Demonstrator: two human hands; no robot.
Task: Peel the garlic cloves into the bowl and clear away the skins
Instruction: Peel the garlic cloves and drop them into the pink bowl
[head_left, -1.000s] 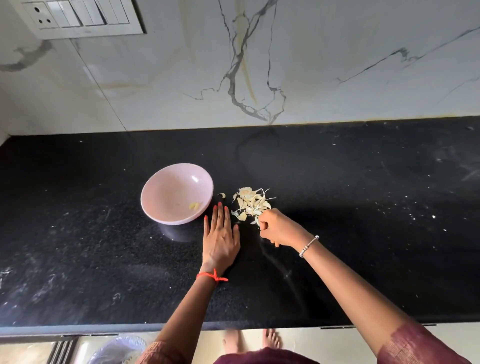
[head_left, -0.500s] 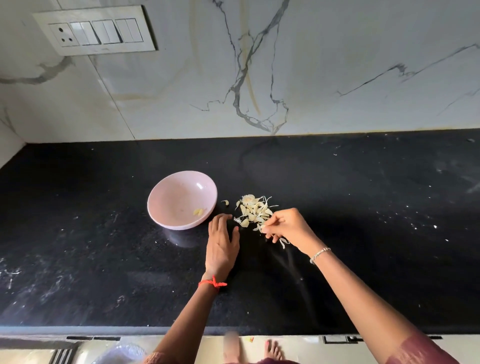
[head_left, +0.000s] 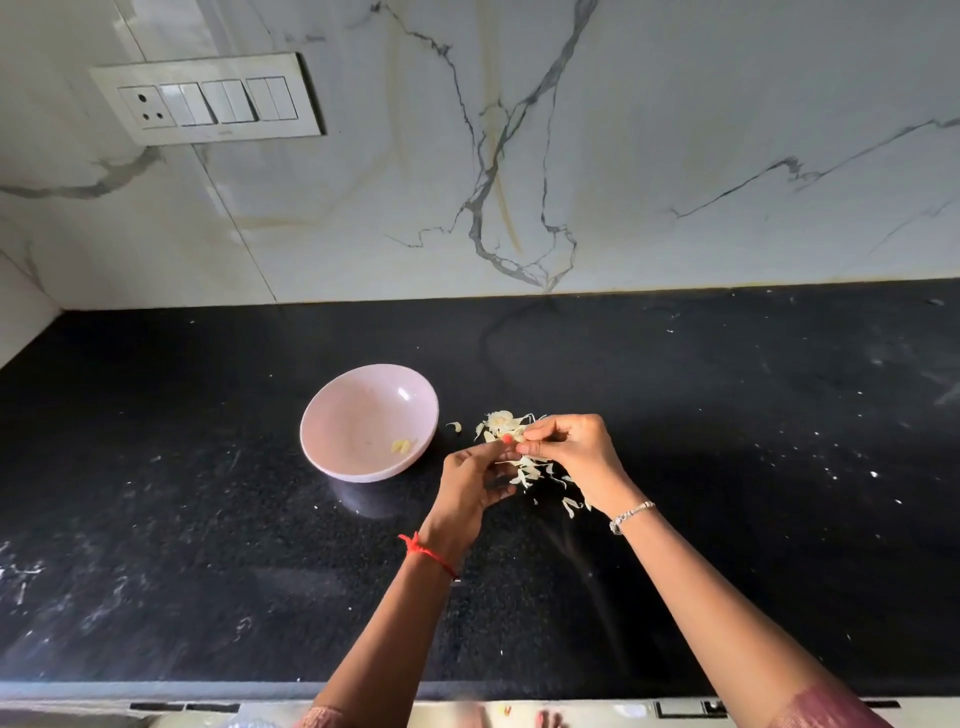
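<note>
A pale pink bowl (head_left: 363, 415) stands on the black counter (head_left: 208, 545) with a few peeled garlic cloves (head_left: 402, 446) lying in its bottom. To its right is a heap of papery garlic skins (head_left: 501, 423). My right hand (head_left: 574, 452) hovers over the heap and pinches skins with its fingertips. My left hand (head_left: 470, 491) is raised beside it, palm turned toward the right hand, with skins (head_left: 527, 470) gathered between the two hands. A single skin (head_left: 454, 426) lies apart, between bowl and heap.
A marble wall (head_left: 571, 156) rises behind the counter, with a switch panel (head_left: 208, 101) at the upper left. White specks dot the counter at the right (head_left: 872, 474). The counter's front edge (head_left: 156, 691) runs along the bottom; my feet show below it.
My left hand has lifted off the counter and turned toward the right hand. The right hand has drawn skins out of the heap toward me, and some now lie nearer the front.
</note>
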